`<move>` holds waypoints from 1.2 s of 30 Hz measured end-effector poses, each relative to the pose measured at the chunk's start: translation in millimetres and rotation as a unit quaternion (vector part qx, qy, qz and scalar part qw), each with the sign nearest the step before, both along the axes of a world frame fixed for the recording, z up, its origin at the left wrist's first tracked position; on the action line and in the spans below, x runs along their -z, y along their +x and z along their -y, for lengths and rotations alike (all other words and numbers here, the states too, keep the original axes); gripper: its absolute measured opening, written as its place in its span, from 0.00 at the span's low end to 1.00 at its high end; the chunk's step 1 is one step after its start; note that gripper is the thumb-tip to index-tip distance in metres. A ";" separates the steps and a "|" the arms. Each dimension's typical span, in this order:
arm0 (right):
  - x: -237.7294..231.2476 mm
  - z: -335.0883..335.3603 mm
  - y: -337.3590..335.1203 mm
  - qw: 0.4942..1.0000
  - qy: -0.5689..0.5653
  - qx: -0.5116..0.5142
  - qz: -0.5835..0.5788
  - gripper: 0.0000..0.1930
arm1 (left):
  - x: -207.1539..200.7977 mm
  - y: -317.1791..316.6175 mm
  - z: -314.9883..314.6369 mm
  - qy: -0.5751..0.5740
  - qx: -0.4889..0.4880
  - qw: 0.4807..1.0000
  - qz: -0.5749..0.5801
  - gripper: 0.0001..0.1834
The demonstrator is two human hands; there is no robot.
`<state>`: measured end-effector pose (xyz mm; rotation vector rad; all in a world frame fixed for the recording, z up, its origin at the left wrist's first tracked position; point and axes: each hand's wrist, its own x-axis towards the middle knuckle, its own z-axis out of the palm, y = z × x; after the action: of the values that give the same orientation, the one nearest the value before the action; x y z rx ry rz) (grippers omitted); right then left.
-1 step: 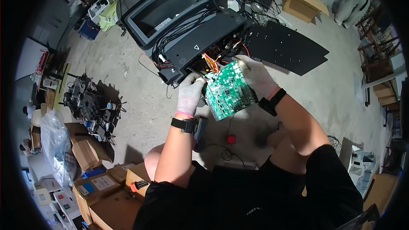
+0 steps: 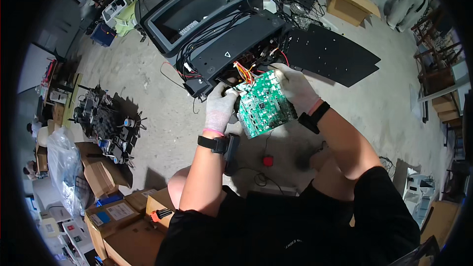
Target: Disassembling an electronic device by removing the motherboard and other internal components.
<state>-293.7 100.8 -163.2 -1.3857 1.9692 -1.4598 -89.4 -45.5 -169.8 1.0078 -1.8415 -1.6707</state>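
Between my two gloved hands is a green circuit board [image 2: 263, 106], tilted, with its component side facing up. My left hand [image 2: 221, 107] is closed on the board's left upper edge, near its connectors. On the opposite side, my right hand [image 2: 297, 88] grips the upper right edge. A bundle of red, orange and yellow wires [image 2: 244, 72] runs from the board's top edge into the open front of a black machine housing [image 2: 234, 44]. Parts of the fingers on both hands are hidden behind the board.
Black cables [image 2: 197, 39] lie across the housing, and a black perforated panel [image 2: 330, 54] extends to its right. A wheeled mechanical assembly [image 2: 101, 118] stands on the floor at left. Cardboard boxes [image 2: 118, 216] sit at lower left. A small red object [image 2: 267, 161] lies on the floor below the board.
The circuit board has shifted very slightly upward, its lower edge a little higher. Both hands keep their hold on it, almost unmoved.
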 end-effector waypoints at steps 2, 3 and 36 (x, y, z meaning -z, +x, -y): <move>0.0 1.7 -8.1 1.000 -0.007 -0.015 0.000 0.16 | -10.6 -10.2 -9.3 -0.051 -0.018 0.997 -0.061 0.13; -1.3 1.4 -15.1 0.998 0.044 0.003 -0.035 0.16 | -16.7 -11.4 -11.7 -0.050 -0.014 0.997 -0.062 0.13; 11.3 -2.4 -26.8 0.996 0.077 -0.010 0.038 0.22 | -29.2 -41.9 -4.4 -0.432 0.084 0.891 0.108 0.13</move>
<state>-320.5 103.1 -174.5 -1.2620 1.9688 -1.3020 -131.3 -41.1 -140.6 0.6491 -2.5023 -0.6344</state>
